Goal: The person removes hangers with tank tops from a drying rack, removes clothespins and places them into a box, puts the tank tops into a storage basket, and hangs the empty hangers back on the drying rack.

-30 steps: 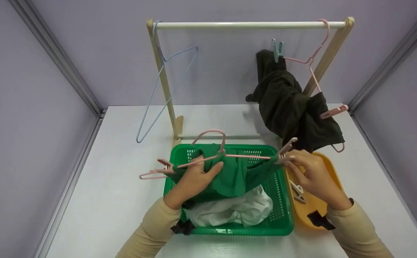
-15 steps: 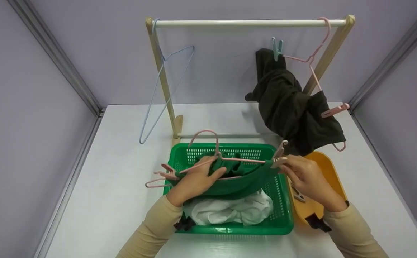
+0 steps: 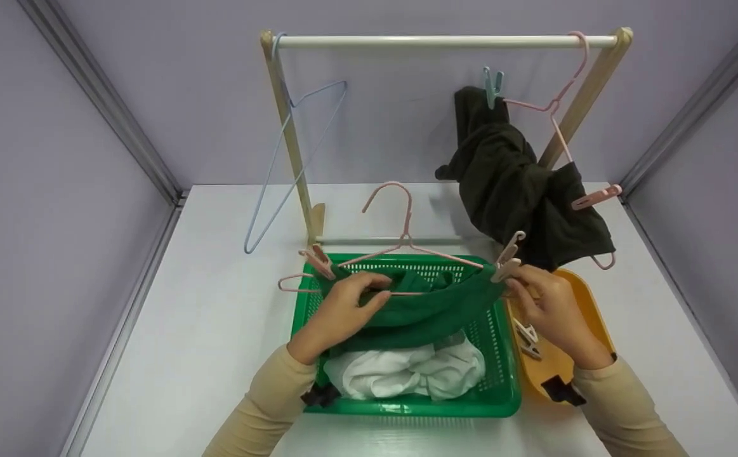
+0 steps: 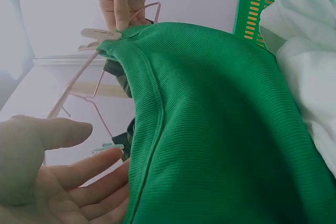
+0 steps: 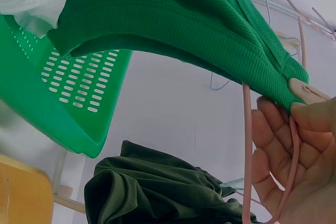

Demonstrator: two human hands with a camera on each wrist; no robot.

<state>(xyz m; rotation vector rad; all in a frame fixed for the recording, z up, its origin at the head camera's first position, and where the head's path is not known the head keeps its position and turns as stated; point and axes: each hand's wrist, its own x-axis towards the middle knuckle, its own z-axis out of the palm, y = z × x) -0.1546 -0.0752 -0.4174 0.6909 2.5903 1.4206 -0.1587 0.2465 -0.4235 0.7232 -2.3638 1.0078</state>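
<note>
Right wrist view: the right hand (image 5: 312,169) pinches the corner of the green garment (image 5: 173,30) between thumb and fingers, beside the beige peg (image 5: 306,88), with the end of the pink hanger (image 5: 248,150) passing over the palm. Tugging outward there could drag the peg loose and drop that corner. In the left wrist view, the left hand (image 4: 63,192) has its thumb and fingers apart, some fingertips hidden behind the cloth's edge; it does not appear to grip, so it may steady little if the hanger tilts. At the garment's far end the pink peg (image 3: 319,259) clips well inside the hanger's tip, so uneven pull could slide cloth inward. The garment sags over the green basket (image 3: 513,381), close to the white cloth (image 3: 407,374), and might catch it. Beyond, the dark garment (image 3: 499,168) hangs from the rack bar (image 3: 438,42); a wide swing of the hook could snag it.
</note>
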